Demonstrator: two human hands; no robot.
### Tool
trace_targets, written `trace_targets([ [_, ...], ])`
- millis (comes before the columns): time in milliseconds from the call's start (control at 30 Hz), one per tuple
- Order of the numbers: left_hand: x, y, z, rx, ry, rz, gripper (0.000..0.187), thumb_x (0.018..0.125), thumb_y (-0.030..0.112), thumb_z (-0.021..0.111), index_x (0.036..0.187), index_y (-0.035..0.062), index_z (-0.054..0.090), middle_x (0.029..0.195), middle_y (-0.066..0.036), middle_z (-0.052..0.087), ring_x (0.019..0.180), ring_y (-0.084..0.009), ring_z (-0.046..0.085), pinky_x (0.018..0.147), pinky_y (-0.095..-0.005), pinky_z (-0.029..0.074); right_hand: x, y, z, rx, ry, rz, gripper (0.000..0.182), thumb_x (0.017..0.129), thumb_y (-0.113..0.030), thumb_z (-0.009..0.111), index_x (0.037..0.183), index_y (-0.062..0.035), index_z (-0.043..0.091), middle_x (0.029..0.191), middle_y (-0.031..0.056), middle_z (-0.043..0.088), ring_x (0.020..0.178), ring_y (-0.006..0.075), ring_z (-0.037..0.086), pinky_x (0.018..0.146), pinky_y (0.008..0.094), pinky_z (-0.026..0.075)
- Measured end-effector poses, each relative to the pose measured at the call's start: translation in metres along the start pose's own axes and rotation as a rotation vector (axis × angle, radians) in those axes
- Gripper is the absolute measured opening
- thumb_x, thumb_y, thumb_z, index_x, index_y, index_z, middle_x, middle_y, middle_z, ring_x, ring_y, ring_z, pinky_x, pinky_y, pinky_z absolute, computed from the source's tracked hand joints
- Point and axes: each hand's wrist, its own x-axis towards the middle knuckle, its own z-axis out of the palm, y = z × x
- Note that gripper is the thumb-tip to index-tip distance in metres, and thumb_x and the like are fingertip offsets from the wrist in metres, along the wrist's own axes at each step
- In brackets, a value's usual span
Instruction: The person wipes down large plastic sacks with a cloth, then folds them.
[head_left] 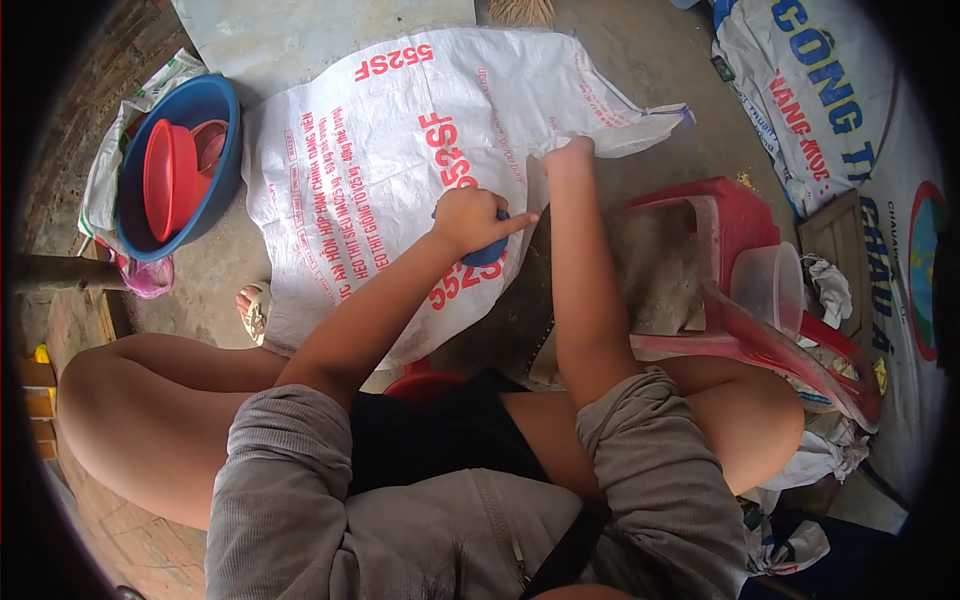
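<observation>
A large white woven sack (340, 130) with red printing is spread before me on the ground. My left hand (468, 220) is closed around a blue object (487, 252) lying against the sack; its kind is mostly covered by the hand. The thumb of that hand points right, over the sack's edge. Farther forward, my right hand (572, 152) is at the sack's right side, where the material bunches around the fingers. The fingers themselves are hidden by the sack, and the hand appears closed on its edge.
At the left stands a blue basin (228, 150) holding a red basin (172, 180). A red plastic chair (715, 230) lies to the right, with a clear plastic tub (768, 285) by it. Printed sacks (800, 120) line the right side. A grey sheet (300, 40) lies beyond the sack.
</observation>
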Motion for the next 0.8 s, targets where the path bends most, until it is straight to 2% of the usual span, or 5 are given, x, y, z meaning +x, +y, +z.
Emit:
trace_targets([
  [167,0.005,0.015,-0.007,0.083,0.002,-0.027,0.067,0.075,0.071,0.057,0.064,0.0062,0.069,0.057,-0.013,0.062,0.055,-0.0303,0.063,0.054,-0.0401,0.050,-0.001,0.000,0.029,-0.031,-0.148,0.111,0.055,0.103,-0.040,0.028,0.140,0.0008,0.032,0.143,0.0153,0.036,0.135,0.0294,0.035,0.106,0.0469,0.038],
  [433,0.008,0.034,-0.037,0.115,-0.561,-0.151,0.059,0.072,0.058,0.063,0.089,0.0020,0.073,0.088,-0.019,0.070,0.082,-0.0328,0.069,0.070,-0.0413,0.053,0.002,-0.025,0.033,0.081,-0.138,0.143,0.052,0.102,-0.043,0.026,0.135,-0.0048,0.039,0.132,0.0100,0.045,0.119,0.0250,0.047,0.102,0.0406,0.041],
  [567,0.021,0.006,-0.050,0.034,-0.563,-0.150,0.053,0.072,0.048,0.064,0.092,-0.0003,0.072,0.090,-0.020,0.070,0.085,-0.0338,0.068,0.075,-0.0412,0.052,-0.001,-0.050,0.030,0.262,-0.115,0.065,0.055,0.104,-0.042,0.025,0.136,0.0014,0.035,0.135,0.0132,0.045,0.120,0.0238,0.048,0.098,0.0433,0.046],
  [633,0.028,-0.013,-0.064,-0.183,-0.279,-0.174,0.051,0.073,0.043,0.068,0.084,-0.0067,0.070,0.079,-0.024,0.068,0.075,-0.0308,0.067,0.069,-0.0368,0.049,-0.002,-0.058,0.031,0.308,-0.116,-0.022,0.058,0.103,-0.045,0.025,0.135,0.0016,0.037,0.132,0.0128,0.048,0.122,0.0237,0.047,0.097,0.0434,0.047],
  [800,0.044,-0.038,-0.112,-0.354,-0.024,-0.328,0.049,0.076,0.038,0.067,0.090,-0.0084,0.070,0.082,-0.023,0.069,0.079,-0.0307,0.068,0.076,-0.0369,0.050,-0.010,-0.043,0.029,0.111,-0.216,-0.113,0.074,0.099,-0.059,0.024,0.142,0.0001,0.031,0.146,0.0143,0.038,0.140,0.0306,0.032,0.113,0.0468,0.027],
])
